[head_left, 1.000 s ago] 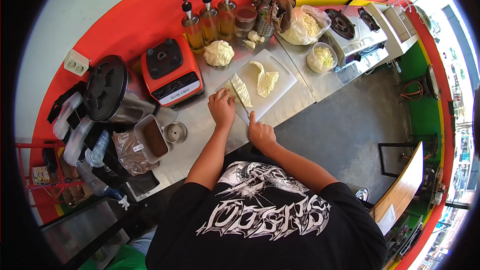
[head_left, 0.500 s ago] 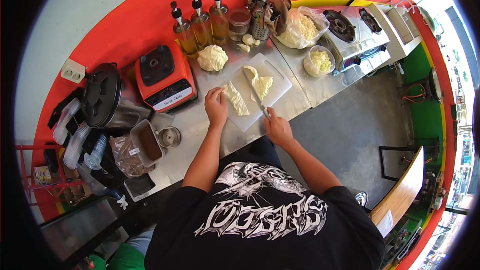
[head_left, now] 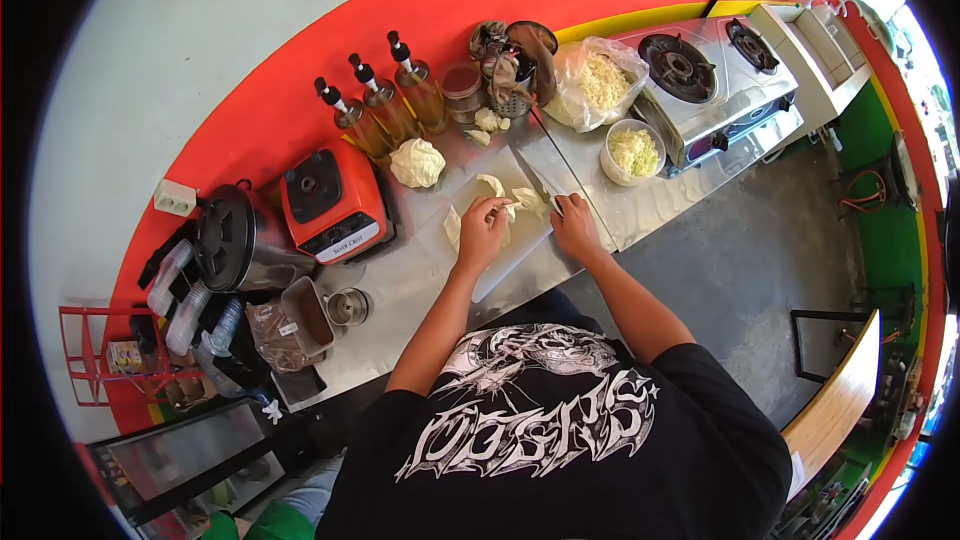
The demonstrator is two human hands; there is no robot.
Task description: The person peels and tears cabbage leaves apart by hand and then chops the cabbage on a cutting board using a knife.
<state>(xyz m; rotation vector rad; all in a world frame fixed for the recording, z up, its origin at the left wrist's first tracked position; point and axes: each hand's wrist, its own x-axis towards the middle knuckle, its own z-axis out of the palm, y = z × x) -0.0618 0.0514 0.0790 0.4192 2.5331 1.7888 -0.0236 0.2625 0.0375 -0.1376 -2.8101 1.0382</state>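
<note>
A pale cutting board (head_left: 540, 162) lies on the steel counter with pieces of cabbage leaf on it. My left hand (head_left: 482, 230) is over the board, its fingers closed on a cabbage leaf (head_left: 528, 202). Another leaf piece (head_left: 452, 228) shows to the left of that hand, partly covered by it. My right hand (head_left: 575, 228) grips a knife (head_left: 538, 176) by its handle at the board's right edge. The blade points away from me, to the right of the leaf. Beyond the board's left side sits a cabbage head (head_left: 416, 162).
A red blender base (head_left: 335, 202) and several pump bottles (head_left: 415, 90) stand left and behind. On the right are a tub of shredded cabbage (head_left: 633, 152), a plastic bag of shredded cabbage (head_left: 600, 80) and a gas stove (head_left: 715, 80). A metal cup (head_left: 347, 307) stands front left.
My left hand has moved right, from the board's left edge onto the leaf. The knife has shifted from beside the leaf pieces to the board's right side. The camera view has turned somewhat.
</note>
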